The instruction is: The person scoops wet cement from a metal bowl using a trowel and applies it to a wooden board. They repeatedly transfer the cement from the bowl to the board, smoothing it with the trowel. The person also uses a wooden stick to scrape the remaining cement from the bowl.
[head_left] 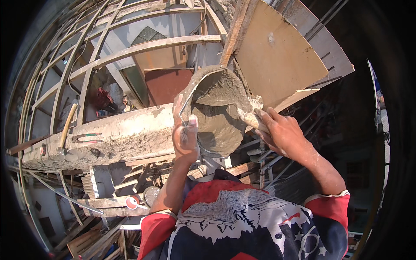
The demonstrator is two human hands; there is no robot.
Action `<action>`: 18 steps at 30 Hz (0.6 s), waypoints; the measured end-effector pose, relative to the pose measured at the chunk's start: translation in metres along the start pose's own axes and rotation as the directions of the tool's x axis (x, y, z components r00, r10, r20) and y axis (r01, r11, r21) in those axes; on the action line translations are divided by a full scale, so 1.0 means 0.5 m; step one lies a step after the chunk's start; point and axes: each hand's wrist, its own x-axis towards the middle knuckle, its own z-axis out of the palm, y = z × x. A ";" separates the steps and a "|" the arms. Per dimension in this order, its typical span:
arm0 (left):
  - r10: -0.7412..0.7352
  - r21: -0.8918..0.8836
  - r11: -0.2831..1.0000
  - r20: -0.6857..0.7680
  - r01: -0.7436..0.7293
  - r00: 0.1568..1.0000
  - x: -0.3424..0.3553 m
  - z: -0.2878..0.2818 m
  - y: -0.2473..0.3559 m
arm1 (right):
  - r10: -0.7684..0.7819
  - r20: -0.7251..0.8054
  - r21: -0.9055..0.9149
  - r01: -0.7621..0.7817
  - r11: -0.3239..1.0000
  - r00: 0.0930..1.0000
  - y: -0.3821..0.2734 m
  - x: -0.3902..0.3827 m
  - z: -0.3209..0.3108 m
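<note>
A bucket (pixel 189 89) caked with grey cement is tilted in front of me, its mouth facing me. Wet mortar (pixel 219 130) coats its inner wall and lies in its lower part. My left hand (pixel 186 138) holds the bucket's left side, the thumb over the rim beside the thin wire handle. At the right side of the mouth, my right hand (pixel 281 131) is closed round the pale, mortar-smeared handle of a trowel-like tool (pixel 254 121). Its working end is hidden by mortar and the rim, so its exact kind does not show.
Left of the bucket runs a rough concrete beam (pixel 130 128), bearing a hammer (pixel 68 125) and green-handled pincers (pixel 88 138). A red-and-white tape measure (pixel 133 202) rests on planks below. Wooden framing (pixel 97 60) spans open drops; large boards (pixel 277 56) lean at upper right.
</note>
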 end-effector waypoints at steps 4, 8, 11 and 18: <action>0.184 0.028 0.982 0.061 -0.185 0.981 -0.003 0.029 0.047 | -0.142 -0.133 -0.261 0.104 0.960 0.981 -0.023 0.004 0.109; 0.139 0.097 0.984 0.098 -0.149 0.985 0.005 -0.003 0.002 | -0.174 -0.005 -0.240 0.168 0.956 0.985 -0.009 -0.068 0.083; 0.313 0.131 0.937 0.100 -0.324 0.945 -0.002 0.011 0.016 | -0.109 -0.168 -0.296 0.056 0.954 0.980 -0.009 -0.047 0.042; 0.453 0.195 0.857 0.156 -0.477 0.878 -0.035 0.059 0.012 | -0.061 -0.030 -0.207 0.053 0.977 0.998 -0.047 -0.062 0.149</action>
